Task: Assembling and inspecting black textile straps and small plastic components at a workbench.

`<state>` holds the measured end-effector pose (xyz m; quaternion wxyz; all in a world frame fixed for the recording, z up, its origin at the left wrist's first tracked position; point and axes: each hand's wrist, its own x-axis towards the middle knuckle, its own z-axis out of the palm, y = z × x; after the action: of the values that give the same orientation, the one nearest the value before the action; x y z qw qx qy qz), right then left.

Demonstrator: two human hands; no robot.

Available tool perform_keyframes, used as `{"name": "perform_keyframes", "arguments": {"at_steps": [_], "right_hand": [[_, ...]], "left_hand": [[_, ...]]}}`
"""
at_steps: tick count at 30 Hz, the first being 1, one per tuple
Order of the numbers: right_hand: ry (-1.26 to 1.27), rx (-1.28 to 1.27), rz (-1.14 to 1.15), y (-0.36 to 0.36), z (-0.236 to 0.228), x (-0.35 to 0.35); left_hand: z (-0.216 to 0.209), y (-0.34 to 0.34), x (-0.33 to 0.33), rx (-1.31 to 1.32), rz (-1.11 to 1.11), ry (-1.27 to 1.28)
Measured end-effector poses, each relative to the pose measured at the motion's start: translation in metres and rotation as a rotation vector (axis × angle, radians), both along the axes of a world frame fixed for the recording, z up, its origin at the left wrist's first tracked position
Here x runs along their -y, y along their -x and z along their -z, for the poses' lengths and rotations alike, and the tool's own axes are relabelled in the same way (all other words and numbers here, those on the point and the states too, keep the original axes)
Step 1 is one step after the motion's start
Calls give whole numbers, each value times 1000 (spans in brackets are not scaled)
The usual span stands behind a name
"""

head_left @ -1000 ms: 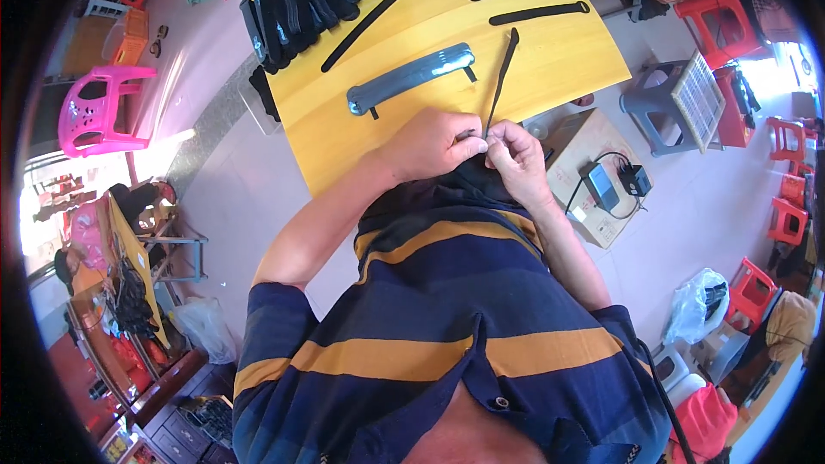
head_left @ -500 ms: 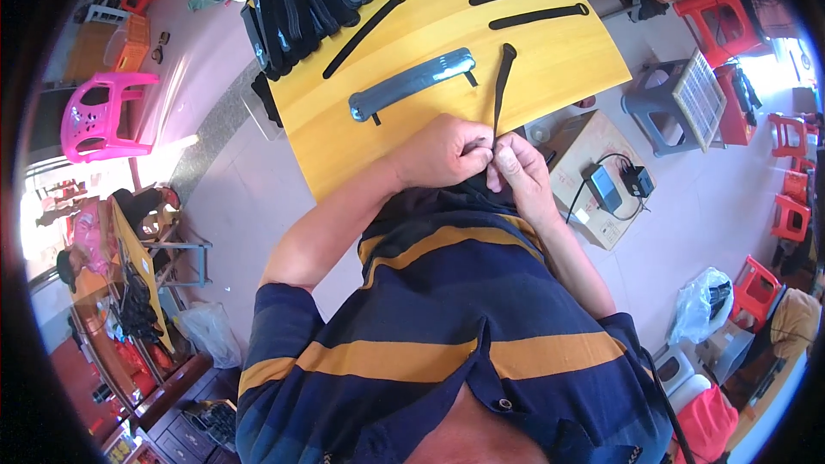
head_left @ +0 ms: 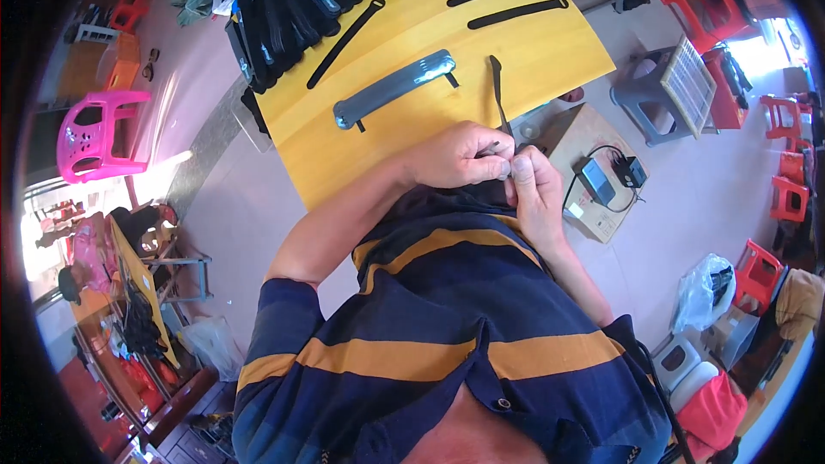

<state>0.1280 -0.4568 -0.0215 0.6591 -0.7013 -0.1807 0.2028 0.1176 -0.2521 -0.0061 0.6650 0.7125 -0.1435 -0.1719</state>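
Observation:
A narrow black strap (head_left: 498, 90) runs from the near edge of the yellow table (head_left: 378, 150) into my fingers, its far end over the tabletop. My left hand (head_left: 460, 157) is closed, thumb and fingers pinching the strap's near end. Pressed right beside it, my right hand (head_left: 536, 185) is closed on the same strap with the thumb on top. The exact grip between the fingertips is partly hidden. Beyond my left hand lies a long dark padded piece (head_left: 395, 92) with a shiny surface and short black tabs at its edge.
Loose black straps with looped ends (head_left: 345, 43) lie farther out on the table. A heap of black padded pieces (head_left: 279, 30) covers its far left corner. To the right, a cardboard box (head_left: 593, 223) carries a black device with cables (head_left: 595, 182). A grey stool (head_left: 643, 107) stands beyond.
The view has shifted a little, so the table sits slightly farther left. My hands have moved slightly right, and the strap's far end has turned and shows edge-on.

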Motion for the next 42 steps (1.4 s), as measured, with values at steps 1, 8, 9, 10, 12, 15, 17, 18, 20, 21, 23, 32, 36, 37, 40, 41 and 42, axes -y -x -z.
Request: {"name": "perform_keyframes", "arguments": {"at_steps": [1, 8, 9, 10, 12, 15, 17, 18, 20, 21, 23, 32, 36, 37, 40, 41, 42], "right_hand": [[-52, 15, 22, 1, -1, 1], [-242, -98, -5, 3, -15, 3], [-287, -143, -49, 4, -17, 5], [-331, -190, -93, 5, -19, 7], [-364, -274, -152, 4, -28, 12], [-413, -402, -238, -1, -28, 17], [-429, -442, -264, -4, -24, 17], [-399, -357, -245, -5, -23, 16], [-347, -199, -210, -9, -25, 13], [-349, -195, -210, -10, -26, 12], [-367, -363, -235, -14, -28, 13], [-827, -731, -706, -28, -51, 40], [-1122, -677, -713, -60, -68, 68], [-1161, -690, -686, -64, -66, 80], [-1454, -591, -399, -72, -76, 102], [-1667, -640, -423, -84, -79, 118], [-1651, -642, -427, -98, -81, 130]], "left_hand": [[-2, -1, 2, -42, 21, 87], [-12, -4, 3, -37, 79, 162], [-16, -1, 2, -164, 123, 253], [-19, 3, 1, -291, 166, 344], [-17, 8, -2, -350, 205, 455], [-22, 13, -2, -359, 243, 516], [-27, 11, 3, -389, 152, 493], [-31, 11, 6, -385, 153, 492], [-40, 11, 11, 93, 13, 110], [-45, 12, 12, 97, 14, 107], [-53, 13, 14, 169, -102, -92], [-85, 13, -69, 176, 294, -4], [-73, 65, -171, 48, 134, 132], [-73, 85, -189, 22, 67, 136], [-55, 163, -249, 209, -309, 249], [-50, 198, -276, 293, -475, 282], [-49, 233, -297, 257, -495, 394]]}}
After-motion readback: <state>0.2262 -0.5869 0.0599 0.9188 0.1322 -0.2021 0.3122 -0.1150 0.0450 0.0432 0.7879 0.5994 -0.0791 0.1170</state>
